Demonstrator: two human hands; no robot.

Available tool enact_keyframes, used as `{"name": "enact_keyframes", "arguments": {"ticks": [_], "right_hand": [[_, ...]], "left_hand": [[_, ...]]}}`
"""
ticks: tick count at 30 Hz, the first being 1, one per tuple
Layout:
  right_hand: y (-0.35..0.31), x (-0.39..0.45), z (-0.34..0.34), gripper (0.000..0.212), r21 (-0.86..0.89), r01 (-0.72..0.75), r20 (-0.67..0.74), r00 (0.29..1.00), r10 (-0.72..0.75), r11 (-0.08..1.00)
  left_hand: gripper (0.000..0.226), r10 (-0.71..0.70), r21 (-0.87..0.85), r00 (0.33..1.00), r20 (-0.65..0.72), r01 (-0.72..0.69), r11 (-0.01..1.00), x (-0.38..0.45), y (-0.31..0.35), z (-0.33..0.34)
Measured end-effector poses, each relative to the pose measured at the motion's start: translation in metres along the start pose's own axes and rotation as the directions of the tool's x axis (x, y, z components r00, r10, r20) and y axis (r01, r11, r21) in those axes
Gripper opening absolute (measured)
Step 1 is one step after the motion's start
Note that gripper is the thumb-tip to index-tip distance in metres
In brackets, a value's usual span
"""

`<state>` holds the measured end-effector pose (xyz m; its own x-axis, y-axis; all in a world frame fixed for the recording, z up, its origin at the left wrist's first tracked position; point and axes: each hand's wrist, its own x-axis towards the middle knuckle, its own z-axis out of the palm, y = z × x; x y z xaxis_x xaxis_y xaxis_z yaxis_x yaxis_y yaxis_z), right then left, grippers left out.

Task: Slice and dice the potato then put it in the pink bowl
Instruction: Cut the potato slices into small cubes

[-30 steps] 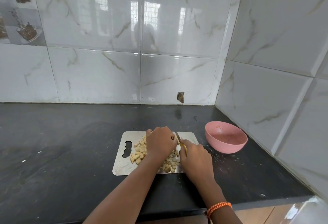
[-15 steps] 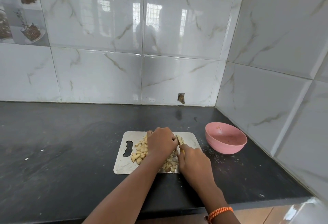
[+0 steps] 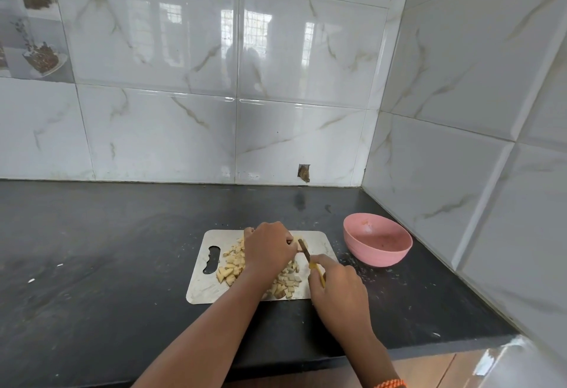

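- The board (image 3: 211, 283), metal with a slot handle at its left end, lies flat on the dark worktop (image 3: 92, 265).
- Potato dice (image 3: 230, 268) lie heaped on the board, some left of the left arm and more to its right near the board's front edge.
- The left hand (image 3: 268, 248) is over the board's far half, fingers curled down over a potato piece (image 3: 300, 241) that shows just past the knuckles.
- The right hand (image 3: 336, 286) sits at the board's right front corner, its fingers wrapped round the yellow handle of a knife (image 3: 310, 257).
- The knife's blade points away from the person and meets the potato piece right beside the left hand's fingers.
- The bowl (image 3: 377, 243), pink, stands upright on the worktop to the right of the board, apart from it, near the tiled corner.
- Pale scraps dot the worktop between board and bowl.
- An orange band (image 3: 391, 383) circles the right wrist.
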<state>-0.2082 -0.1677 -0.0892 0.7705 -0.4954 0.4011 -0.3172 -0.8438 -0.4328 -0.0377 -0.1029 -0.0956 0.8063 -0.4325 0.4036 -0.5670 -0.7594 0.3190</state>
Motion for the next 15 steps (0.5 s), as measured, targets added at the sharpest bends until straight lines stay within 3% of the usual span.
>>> {"name": "enact_keyframes", "arguments": {"ticks": [7, 15], "right_hand": [[-0.01, 0.03, 0.013, 0.032, -0.054, 0.022, 0.013, 1.0, -0.021, 0.998], [-0.01, 0.032, 0.018, 0.03, -0.115, 0.031, 0.064, 0.998, -0.024, 0.993]], "left_hand": [[0.022, -0.013, -0.061, 1.0, 0.026, 0.015, 0.998, 0.002, -0.003, -0.001], [0.029, -0.02, -0.04, 1.0, 0.003, 0.02, 0.999, 0.004, -0.004, 0.004]]}}
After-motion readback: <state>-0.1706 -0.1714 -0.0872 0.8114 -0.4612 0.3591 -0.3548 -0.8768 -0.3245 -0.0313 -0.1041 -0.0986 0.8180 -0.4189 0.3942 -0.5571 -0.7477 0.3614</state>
